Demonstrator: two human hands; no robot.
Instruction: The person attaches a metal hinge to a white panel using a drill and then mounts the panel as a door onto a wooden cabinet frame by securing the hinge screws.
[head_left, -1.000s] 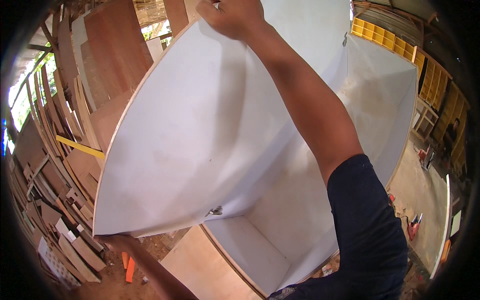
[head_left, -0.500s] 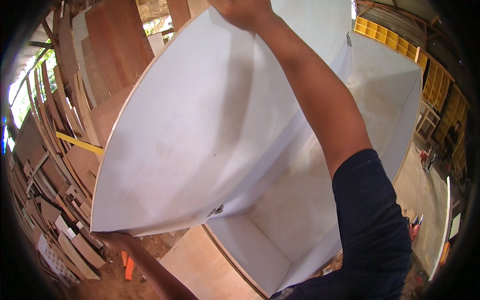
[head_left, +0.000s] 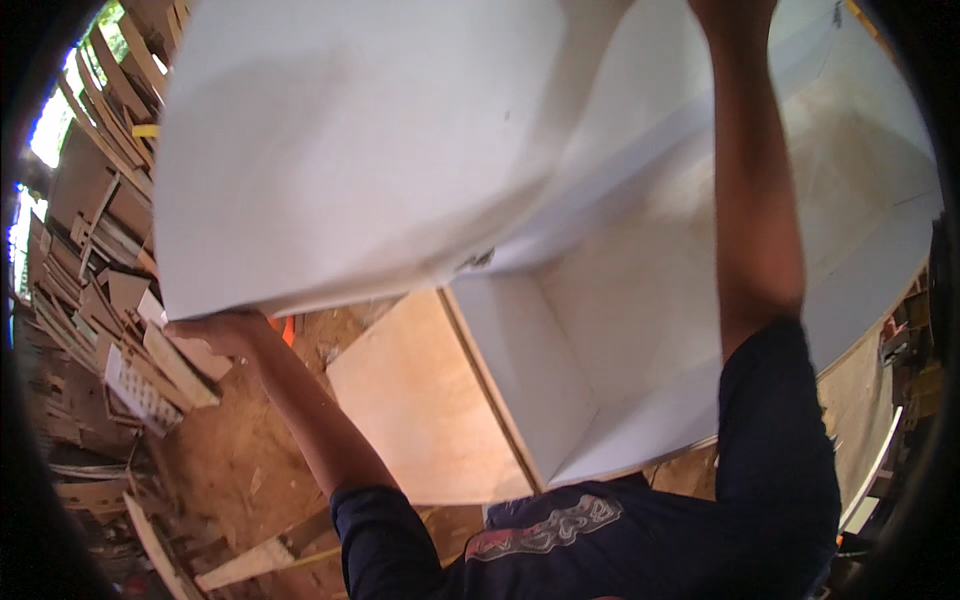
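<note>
A large white cabinet door [head_left: 350, 150] stands swung up from a long box-shaped cabinet [head_left: 650, 330] with a pale interior. A metal hinge [head_left: 478, 260] joins the two near the cabinet's near left corner. The door's lower left corner rests in my left hand [head_left: 222, 332], its fingers curled around the edge from below. Up at the top border, my right hand [head_left: 735, 12] is against the door's inner face or close to it; the frame cuts off its fingers. The cabinet's outer side is bare plywood [head_left: 430, 410].
Offcuts and wooden strips [head_left: 120, 330] lean and lie in heaps at the left. A long board [head_left: 245, 565] lies on the brown dirt floor [head_left: 230, 450]. My body stands close against the cabinet's near edge. A pale strip [head_left: 872, 470] shows at the right.
The view has tilted down and shifted, so the door and cabinet sit higher and my torso shows. My left hand stays at the door's corner. My right hand now appears farther right, partly cut off.
</note>
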